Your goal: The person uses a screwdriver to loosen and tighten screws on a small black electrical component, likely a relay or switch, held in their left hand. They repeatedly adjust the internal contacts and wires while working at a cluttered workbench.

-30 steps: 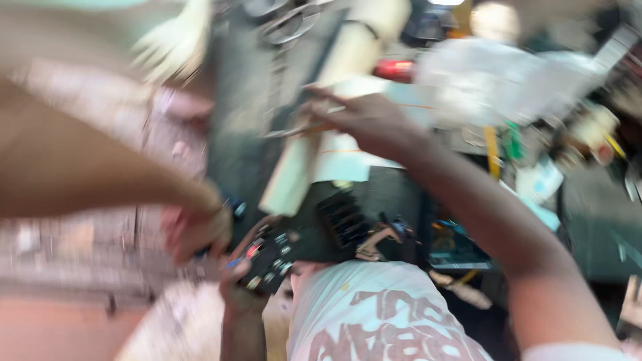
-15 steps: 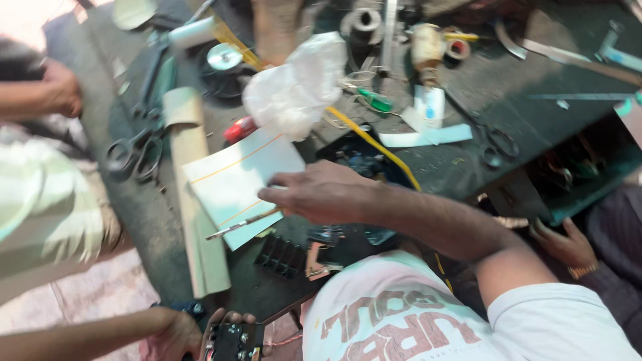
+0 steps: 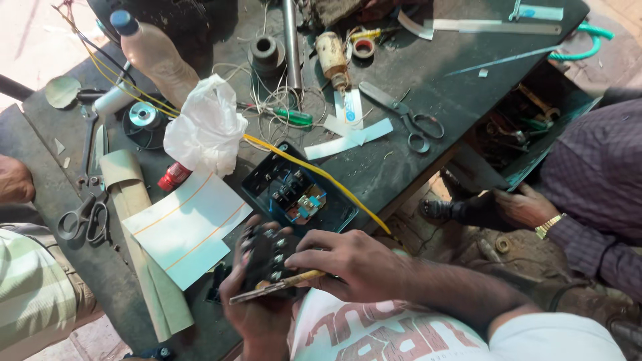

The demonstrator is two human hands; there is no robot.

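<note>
My left hand (image 3: 257, 317) grips a black terminal block (image 3: 266, 257) with several screw terminals, held just above my lap at the workbench's near edge. My right hand (image 3: 351, 262) is closed around a thin screwdriver (image 3: 277, 286) with a yellowish handle. Its shaft lies across the lower edge of the block and its tip points left. Just beyond my hands an open blue-black electrical box (image 3: 297, 194) with wiring inside rests on the bench. A yellow wire (image 3: 321, 175) runs across it.
A white sheet (image 3: 187, 227), a white plastic bag (image 3: 207, 130), a bottle (image 3: 157, 57), a green screwdriver (image 3: 287, 117) and scissors (image 3: 408, 120) lie on the dark bench (image 3: 435, 80). More scissors (image 3: 83, 217) lie left. A person with a wristwatch (image 3: 528, 207) sits right, a person in a striped shirt (image 3: 27, 281) left.
My right hand left the white sheet and came down to the black block. My left hand brought the block up from below the bench edge. The view shifted right.
</note>
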